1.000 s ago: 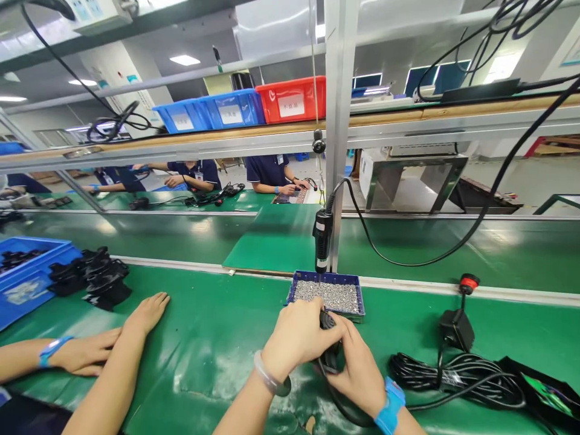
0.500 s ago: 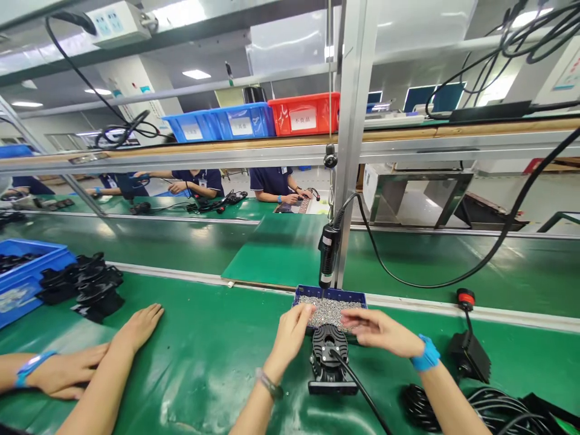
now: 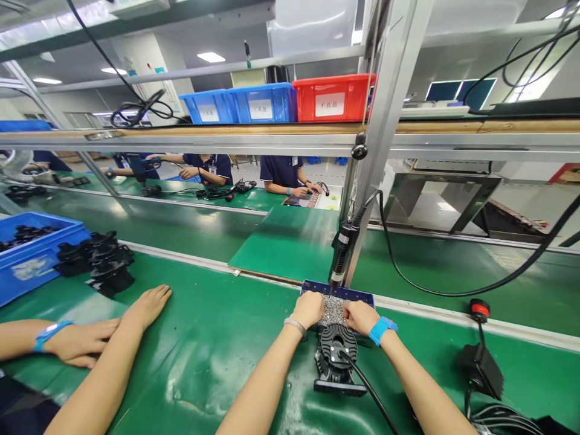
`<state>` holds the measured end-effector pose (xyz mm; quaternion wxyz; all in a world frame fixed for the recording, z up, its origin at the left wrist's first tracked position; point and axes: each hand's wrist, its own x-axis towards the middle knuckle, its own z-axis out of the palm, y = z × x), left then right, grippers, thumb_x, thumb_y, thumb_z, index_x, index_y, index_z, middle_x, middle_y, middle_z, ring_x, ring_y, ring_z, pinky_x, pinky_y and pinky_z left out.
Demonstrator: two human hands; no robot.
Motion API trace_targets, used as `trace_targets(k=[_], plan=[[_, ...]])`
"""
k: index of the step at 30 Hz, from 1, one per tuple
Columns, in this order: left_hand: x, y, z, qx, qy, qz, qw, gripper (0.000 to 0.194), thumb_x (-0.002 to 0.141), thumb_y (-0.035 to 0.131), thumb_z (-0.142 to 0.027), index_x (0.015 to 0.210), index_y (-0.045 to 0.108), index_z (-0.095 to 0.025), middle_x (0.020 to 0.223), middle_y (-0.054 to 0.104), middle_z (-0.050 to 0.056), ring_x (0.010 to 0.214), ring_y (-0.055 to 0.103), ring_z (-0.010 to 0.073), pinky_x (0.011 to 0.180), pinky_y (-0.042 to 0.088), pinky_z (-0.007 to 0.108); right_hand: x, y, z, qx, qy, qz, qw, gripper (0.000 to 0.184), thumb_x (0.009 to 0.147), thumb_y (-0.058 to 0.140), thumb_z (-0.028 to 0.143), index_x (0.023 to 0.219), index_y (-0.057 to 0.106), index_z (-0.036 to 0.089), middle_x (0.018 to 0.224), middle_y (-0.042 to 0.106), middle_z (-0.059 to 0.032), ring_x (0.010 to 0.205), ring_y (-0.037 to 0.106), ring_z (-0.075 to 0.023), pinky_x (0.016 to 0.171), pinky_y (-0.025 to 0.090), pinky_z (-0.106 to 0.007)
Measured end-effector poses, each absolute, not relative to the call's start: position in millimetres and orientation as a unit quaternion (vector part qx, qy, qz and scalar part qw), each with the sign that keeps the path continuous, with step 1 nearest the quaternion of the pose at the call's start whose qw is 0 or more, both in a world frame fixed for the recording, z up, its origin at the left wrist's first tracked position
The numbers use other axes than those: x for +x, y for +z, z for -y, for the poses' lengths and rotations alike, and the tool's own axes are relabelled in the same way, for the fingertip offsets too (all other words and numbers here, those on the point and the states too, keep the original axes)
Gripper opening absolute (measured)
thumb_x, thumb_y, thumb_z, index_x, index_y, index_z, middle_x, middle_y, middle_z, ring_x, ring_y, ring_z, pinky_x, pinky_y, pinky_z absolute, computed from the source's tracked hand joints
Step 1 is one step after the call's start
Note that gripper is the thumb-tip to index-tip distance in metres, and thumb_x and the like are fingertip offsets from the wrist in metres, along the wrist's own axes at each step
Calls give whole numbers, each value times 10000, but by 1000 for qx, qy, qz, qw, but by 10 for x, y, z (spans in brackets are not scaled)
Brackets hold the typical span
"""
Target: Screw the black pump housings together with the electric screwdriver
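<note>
My left hand and my right hand both rest in a small blue tray of loose silver screws, fingers curled down into them. The fingertips are hidden, so a grip does not show. Just in front of the tray a black round finned part lies on the green belt, with a black cable running from its middle toward me. An electric screwdriver hangs tip-down right above the tray.
Another person's two arms lie flat on the belt at left. A blue bin and a pile of black parts sit far left. A black box with a red button stands at right. People work across the line.
Both my hands left the black part, reached forward and dropped into the screw tray. The part now lies on the belt with nothing holding it. My view moved closer and lower.
</note>
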<state>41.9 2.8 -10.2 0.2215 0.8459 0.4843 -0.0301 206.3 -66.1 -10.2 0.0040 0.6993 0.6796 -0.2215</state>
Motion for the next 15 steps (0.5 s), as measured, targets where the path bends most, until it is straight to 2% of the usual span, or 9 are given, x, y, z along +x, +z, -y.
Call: trace_targets(k=[4,7,11,13,15], plan=[[363,-5,17,837,66,-493,227,89,861,700,-232,829,739,-158,923,766,96,965,706,240,916,533,372,2070,-77,696,702,-220,-678,3,170,912,657,278,818,655,136,848,689,-10,878,670,-164,872,554,-396],[224,90,124,817,175,-492,244,150,912,611,-224,900,758,-199,977,779,60,960,710,213,927,526,320,2068,-22,718,712,-217,-666,-47,162,921,641,268,825,649,138,833,679,-6,859,666,-163,873,548,-402],[-75,156,491,759,310,-507,265,295,977,465,-258,1073,731,-175,1078,760,68,952,710,173,883,558,270,2070,123,855,719,-220,-629,-198,120,937,564,219,868,628,145,806,670,-17,818,663,-173,871,543,-420],[-204,159,749,707,396,-500,307,308,959,483,-291,1062,733,-142,1060,756,99,923,717,185,825,586,277,2048,215,1028,704,-238,-600,-295,148,939,499,255,891,601,159,828,683,-49,804,676,-183,826,566,-394],[-285,147,1005,638,485,-465,376,265,901,578,-318,983,750,-134,987,761,102,866,726,194,765,604,278,1994,309,1273,675,-269,-571,-381,231,933,457,379,911,570,178,869,700,-84,813,701,-199,768,597,-359]])
